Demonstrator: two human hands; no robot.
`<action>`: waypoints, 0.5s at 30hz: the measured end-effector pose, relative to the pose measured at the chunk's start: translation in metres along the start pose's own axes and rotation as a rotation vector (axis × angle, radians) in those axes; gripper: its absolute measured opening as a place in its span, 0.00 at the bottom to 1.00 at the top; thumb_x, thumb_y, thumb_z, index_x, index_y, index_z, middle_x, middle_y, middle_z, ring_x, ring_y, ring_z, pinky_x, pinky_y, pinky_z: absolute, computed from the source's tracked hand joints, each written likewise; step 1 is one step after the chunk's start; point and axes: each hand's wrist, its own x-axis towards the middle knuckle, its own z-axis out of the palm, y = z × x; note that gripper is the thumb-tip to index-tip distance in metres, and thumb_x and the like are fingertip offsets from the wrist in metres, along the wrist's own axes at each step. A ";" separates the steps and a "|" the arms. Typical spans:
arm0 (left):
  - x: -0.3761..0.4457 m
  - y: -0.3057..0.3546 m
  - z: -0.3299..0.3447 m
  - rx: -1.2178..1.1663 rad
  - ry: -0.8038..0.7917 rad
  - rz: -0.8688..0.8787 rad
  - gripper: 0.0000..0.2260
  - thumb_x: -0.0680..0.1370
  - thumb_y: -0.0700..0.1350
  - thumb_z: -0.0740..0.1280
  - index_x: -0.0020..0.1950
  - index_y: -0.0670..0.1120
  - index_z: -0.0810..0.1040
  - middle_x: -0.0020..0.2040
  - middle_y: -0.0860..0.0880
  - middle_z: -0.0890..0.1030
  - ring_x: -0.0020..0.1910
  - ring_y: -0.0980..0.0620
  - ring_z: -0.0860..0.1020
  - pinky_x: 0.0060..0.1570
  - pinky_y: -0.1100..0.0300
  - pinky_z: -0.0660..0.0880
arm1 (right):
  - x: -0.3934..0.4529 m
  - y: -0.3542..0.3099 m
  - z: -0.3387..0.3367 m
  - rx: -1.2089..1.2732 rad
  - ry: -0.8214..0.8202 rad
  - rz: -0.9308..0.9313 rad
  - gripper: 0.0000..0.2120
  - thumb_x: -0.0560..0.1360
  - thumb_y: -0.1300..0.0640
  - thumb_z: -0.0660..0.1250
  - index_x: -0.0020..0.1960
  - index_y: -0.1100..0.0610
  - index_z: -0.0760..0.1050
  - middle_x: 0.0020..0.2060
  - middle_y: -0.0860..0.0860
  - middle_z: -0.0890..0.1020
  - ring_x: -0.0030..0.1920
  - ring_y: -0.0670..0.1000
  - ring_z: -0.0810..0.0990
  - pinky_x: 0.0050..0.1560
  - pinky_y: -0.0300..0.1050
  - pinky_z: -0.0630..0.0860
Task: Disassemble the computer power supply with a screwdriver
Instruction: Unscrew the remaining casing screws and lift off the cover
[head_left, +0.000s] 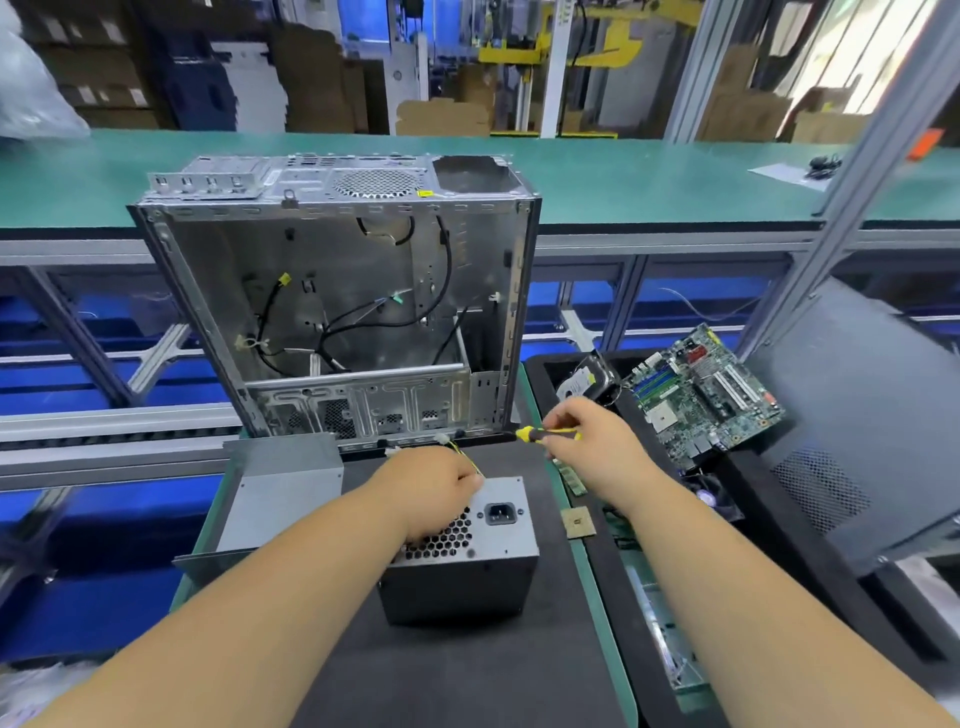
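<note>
Setup step, by the look of it: left hand (434, 491) lies on top of the power supply (462, 561), fingers curled over its far edge at the yellow wires (465, 457), while the right hand (589, 441) grasps the screwdriver (545, 434) in curled fingers, held clear of the unit. Next move likely calls for seating the tip in a casing screw while the left hand steadies. The unit is a dark metal box, honeycomb vent and socket face up, on the black mat (467, 675) in front of the gutted computer case (337, 291).

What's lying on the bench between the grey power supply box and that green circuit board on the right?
In the head view, a small brown square chip and a narrow green strip lie between the power supply and the motherboard.
</note>
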 end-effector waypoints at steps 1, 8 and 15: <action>0.000 0.004 0.001 -0.047 0.041 0.001 0.11 0.82 0.51 0.58 0.43 0.52 0.75 0.44 0.54 0.78 0.46 0.50 0.77 0.42 0.56 0.72 | -0.004 -0.006 -0.004 0.032 0.057 -0.039 0.09 0.74 0.61 0.70 0.44 0.48 0.75 0.40 0.49 0.83 0.40 0.48 0.80 0.37 0.41 0.72; -0.013 0.022 0.021 -0.359 0.331 0.161 0.11 0.73 0.43 0.64 0.52 0.57 0.73 0.53 0.57 0.75 0.55 0.55 0.74 0.58 0.58 0.72 | -0.036 -0.049 -0.021 0.242 0.209 -0.257 0.06 0.76 0.58 0.71 0.48 0.51 0.75 0.39 0.44 0.80 0.42 0.48 0.82 0.47 0.45 0.79; -0.014 0.018 0.014 -0.277 0.262 0.342 0.09 0.68 0.57 0.66 0.47 0.59 0.73 0.47 0.59 0.75 0.49 0.59 0.73 0.51 0.58 0.74 | -0.055 -0.069 -0.021 0.110 0.250 -0.385 0.05 0.79 0.54 0.67 0.49 0.47 0.72 0.40 0.42 0.78 0.42 0.44 0.78 0.41 0.35 0.74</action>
